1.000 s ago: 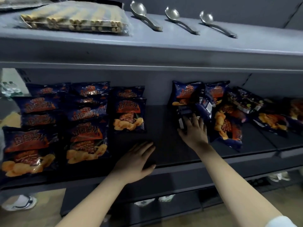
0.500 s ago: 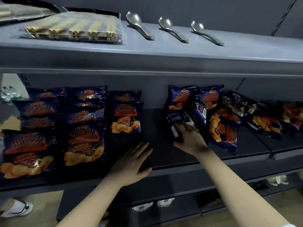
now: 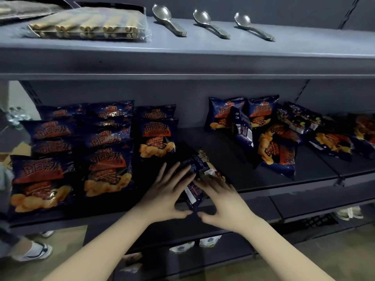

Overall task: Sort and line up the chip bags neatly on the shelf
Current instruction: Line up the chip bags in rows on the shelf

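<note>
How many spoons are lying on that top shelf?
3, in a row on the top shelf: left spoon beside the wafer packet, middle spoon, right spoon. None appears hidden.

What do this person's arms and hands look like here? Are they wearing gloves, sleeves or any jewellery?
No gloves: the left hand and the right hand are both bare. I see no ring on the fingers and no watch or bracelet at either wrist. The forearms are bare too, with no sleeve in view down to the picture's bottom edge.
</note>
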Demonstrator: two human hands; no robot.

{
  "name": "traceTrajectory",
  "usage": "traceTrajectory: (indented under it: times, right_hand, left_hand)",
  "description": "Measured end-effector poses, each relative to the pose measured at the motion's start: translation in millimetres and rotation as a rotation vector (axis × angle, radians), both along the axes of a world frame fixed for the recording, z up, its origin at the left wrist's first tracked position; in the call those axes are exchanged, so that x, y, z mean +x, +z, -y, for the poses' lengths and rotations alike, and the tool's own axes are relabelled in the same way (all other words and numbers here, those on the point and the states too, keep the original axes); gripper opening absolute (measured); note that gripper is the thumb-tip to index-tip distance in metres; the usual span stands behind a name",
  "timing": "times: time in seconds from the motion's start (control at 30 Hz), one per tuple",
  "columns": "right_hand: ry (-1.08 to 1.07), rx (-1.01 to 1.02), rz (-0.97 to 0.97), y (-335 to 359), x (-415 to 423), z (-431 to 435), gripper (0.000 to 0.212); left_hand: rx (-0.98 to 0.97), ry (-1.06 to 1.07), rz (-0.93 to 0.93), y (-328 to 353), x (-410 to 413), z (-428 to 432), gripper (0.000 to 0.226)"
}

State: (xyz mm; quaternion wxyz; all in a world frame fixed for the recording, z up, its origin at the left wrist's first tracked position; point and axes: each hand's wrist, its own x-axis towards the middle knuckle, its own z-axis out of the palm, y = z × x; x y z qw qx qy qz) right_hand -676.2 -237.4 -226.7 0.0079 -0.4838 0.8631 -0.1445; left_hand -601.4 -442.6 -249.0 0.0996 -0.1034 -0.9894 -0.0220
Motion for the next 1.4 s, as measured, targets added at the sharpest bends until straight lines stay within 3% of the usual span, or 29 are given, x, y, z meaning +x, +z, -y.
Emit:
traceTrajectory:
  times: [0.13,0.23,0.33,0.5,0.63,0.77,0.87,0.93,1.0,1.07,1.13,1.23,1.3,1.4]
  right_hand:
    - [0.019,-0.074,0.218,-1,-4,-15,0.081]
    - [0.002,-0.167,0.334,4,-4,-23,0.072]
    - [-0.013,-0.249,0.361,13,-7,-30,0.068]
    - [-0.086,-0.4,0.369,32,-17,-21,0.08]
    - [-0.194,-0.541,0.507,45,-13,-1,0.059]
    - [-0.183,-0.525,0.72,46,-9,6,0.026]
    - [-0.168,-0.508,0.867,44,-8,3,0.025]
    - [-0.141,-0.438,0.898,46,-9,1,0.027]
    - [-0.096,-0.378,0.929,49,-11,0,0.031]
    - [-0.067,-0.435,0.944,56,-14,3,0.041]
    - [-0.109,-0.635,1.048,60,-21,7,0.05]
    - [-0.206,-0.991,1.345,61,-34,8,0.058]
    - [-0.207,-1.026,1.447,52,-36,12,0.081]
    - [-0.137,-0.844,1.496,34,-17,28,0.103]
  left_hand:
    - [-0.05,-0.051,-0.039,-5,-6,1,0.101]
    - [-0.003,-0.12,-0.127,0,-8,0,0.086]
    - [0.162,-0.179,-0.234,14,-11,5,0.062]
    - [0.546,-0.135,-0.308,75,-23,1,0.039]
    - [0.547,-0.008,-0.219,114,-30,-9,0.059]
    - [0.679,0.048,-0.076,129,-31,-9,0.045]
    - [0.798,0.096,0.061,138,-24,-3,0.031]
    - [0.826,0.134,0.248,143,-17,-1,0.023]
    - [0.798,0.178,0.398,138,-11,2,0.028]
    - [0.834,0.259,0.42,130,-4,7,0.028]
    - [1.013,0.339,0.314,122,4,13,0.029]
    - [1.488,0.439,-0.002,110,11,25,0.019]
    - [1.798,0.509,-0.174,100,12,24,0.019]
    - [2.15,0.582,-0.315,81,9,12,0.025]
